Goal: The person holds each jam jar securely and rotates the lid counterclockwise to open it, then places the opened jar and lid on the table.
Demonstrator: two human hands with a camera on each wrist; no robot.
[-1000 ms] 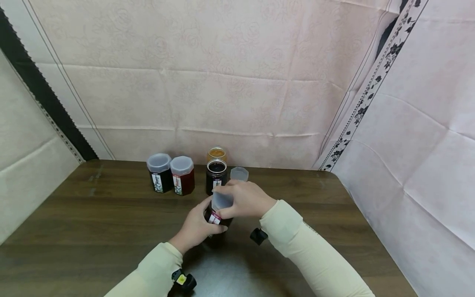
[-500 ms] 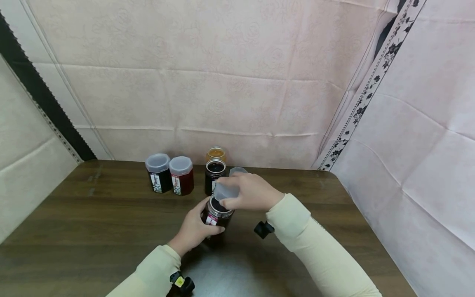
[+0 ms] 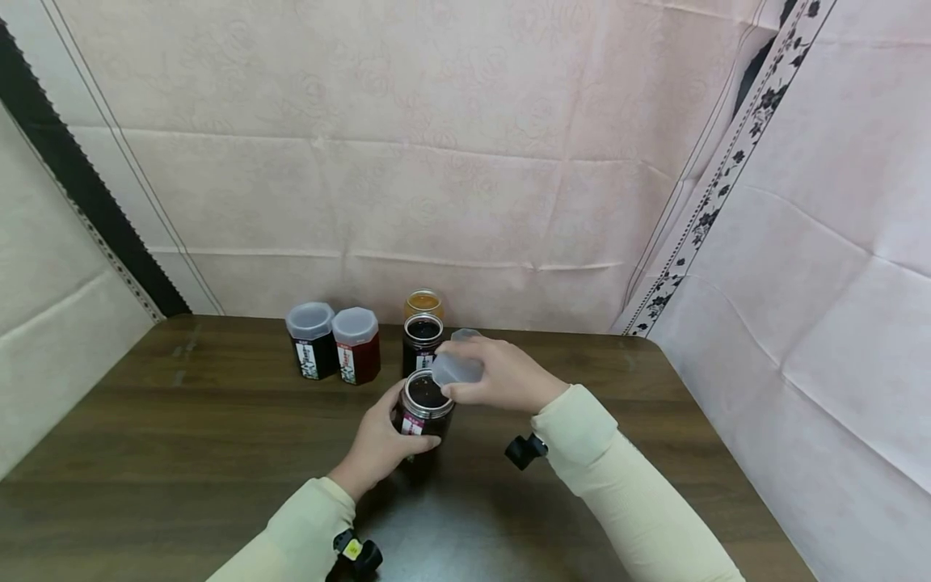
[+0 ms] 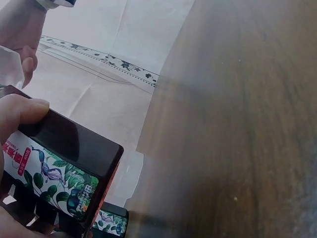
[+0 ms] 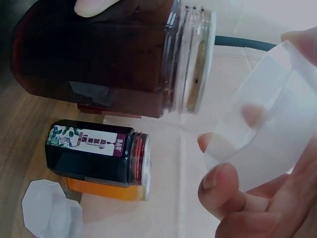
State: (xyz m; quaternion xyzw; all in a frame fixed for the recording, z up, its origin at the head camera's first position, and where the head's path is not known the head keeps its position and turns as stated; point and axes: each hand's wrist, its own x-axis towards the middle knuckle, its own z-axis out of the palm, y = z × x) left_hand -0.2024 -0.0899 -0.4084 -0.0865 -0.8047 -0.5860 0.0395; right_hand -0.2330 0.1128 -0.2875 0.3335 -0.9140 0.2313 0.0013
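Observation:
My left hand [image 3: 385, 440] grips a dark glass jar [image 3: 435, 426] of fruit jam or syrup around its side. The jar has a picture label [image 4: 52, 168] and an uncovered threaded rim. My right hand [image 3: 505, 378] pinches a translucent plastic lid [image 5: 272, 119] between thumb and fingers. That lid is apart from the jar, just to the right of its mouth. Behind the held jar stands a smaller-looking dark jar [image 5: 89, 151], also uncovered, and behind that an uncovered amber jar [image 3: 424, 302].
Two jars with translucent lids, one dark [image 3: 311, 346] and one reddish [image 3: 360, 360], stand at the back left of the wooden table [image 3: 218, 420]. Loose translucent lids [image 5: 43, 208] lie by the uncovered jars. A cloth wall [image 3: 436, 162] rises behind the table.
The right hand has lifted the lid off the held jar and carried it up and to the right. The jar's mouth now shows. The left hand keeps its grip.

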